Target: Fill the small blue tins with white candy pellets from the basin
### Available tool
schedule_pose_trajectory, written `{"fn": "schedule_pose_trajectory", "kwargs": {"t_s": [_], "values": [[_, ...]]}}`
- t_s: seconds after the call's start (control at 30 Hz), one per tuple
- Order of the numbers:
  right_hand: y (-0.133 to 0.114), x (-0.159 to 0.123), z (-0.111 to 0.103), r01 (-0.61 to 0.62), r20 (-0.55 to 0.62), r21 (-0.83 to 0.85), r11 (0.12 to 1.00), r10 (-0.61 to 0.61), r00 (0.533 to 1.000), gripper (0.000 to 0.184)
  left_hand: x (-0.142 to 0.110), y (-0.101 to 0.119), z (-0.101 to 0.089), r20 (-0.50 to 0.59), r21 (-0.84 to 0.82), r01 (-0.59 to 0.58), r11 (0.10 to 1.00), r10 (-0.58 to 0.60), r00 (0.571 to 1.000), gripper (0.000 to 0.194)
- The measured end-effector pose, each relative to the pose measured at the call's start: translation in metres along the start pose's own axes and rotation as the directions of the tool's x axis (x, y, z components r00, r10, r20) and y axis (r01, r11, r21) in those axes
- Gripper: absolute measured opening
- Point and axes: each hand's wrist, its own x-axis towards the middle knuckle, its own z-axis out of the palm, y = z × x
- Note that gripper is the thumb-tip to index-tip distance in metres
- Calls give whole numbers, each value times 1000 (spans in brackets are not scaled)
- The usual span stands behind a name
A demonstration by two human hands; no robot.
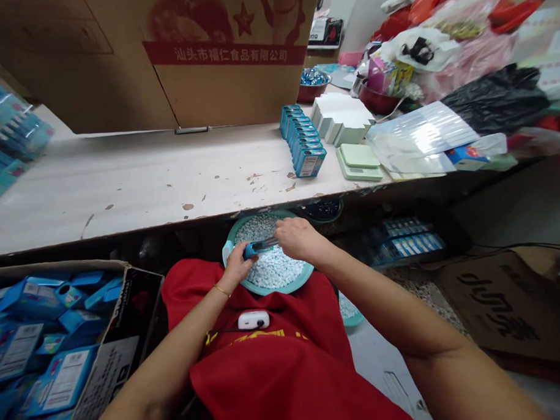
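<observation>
A teal basin (229, 234) full of small white and pale blue pellets (278, 270) rests at my lap, below the table edge. Over it my left hand (238, 262) grips a small blue box (255, 248), tilted with one end toward the right. Fingers closed, my right hand (296, 237) holds what looks like a small shiny scoop (270, 241), its far end at the box's right end. Most of the scoop is hidden by the fingers and the box, so I cannot tell whether it carries pellets.
Blue boxes (305, 143) stand in a row on the white table (124, 186), beside a pale green scale (359, 160) and white stacks (342, 114). A large carton (238, 92) stands behind. At lower left, a carton holds several blue boxes (25, 348). Plastic bags (495, 95) crowd the right.
</observation>
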Motion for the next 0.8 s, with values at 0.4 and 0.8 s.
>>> {"fn": "schedule_pose_trajectory", "kwargs": {"t_s": [0.4, 0.8], "values": [[-4, 23, 194, -380, 211, 427, 820, 319, 924, 27, -20, -15, -36, -118, -262, 104, 960, -139, 983, 39], [20, 17, 190, -161, 7, 804, 572, 262, 965, 32, -21, -21, -50, -227, -310, 94, 946, -170, 959, 42]]}}
